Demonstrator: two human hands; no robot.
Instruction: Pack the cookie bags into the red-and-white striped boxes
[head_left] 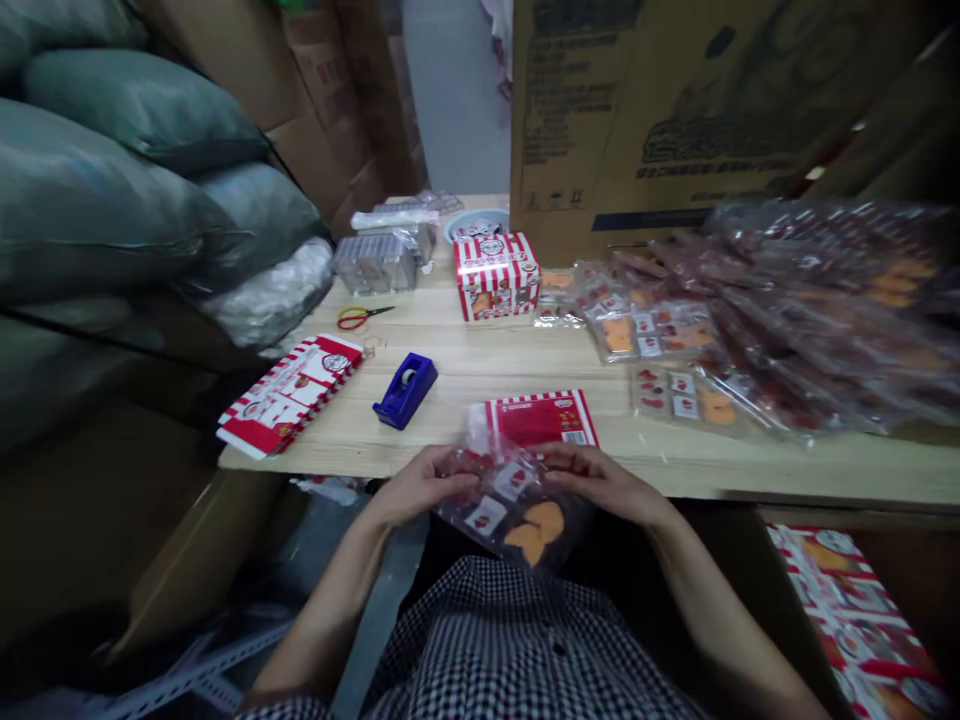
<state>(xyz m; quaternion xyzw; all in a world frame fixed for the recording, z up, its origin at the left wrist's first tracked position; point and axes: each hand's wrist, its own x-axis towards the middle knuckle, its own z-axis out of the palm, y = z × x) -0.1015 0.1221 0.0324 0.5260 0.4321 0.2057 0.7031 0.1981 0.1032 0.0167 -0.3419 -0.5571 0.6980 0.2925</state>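
Just below the table's front edge, both my hands hold a clear plastic packet [510, 510] with small red-and-white cards and orange pieces inside. My left hand [420, 485] pinches the packet's left top edge, fingers closed. My right hand [600, 480] grips its right top edge, fingers closed too. A flat red printed card [541, 418] lies on the wooden table [487, 360] right in front of my hands.
A blue tape dispenser [405, 390], a stack of flat red-striped boxes [292, 392], scissors [361, 316] and an assembled striped box [496, 276] sit on the table. Several filled clear packets [750, 330] pile at right. A big cardboard box [675, 110] stands behind, grey sacks [127, 190] at left.
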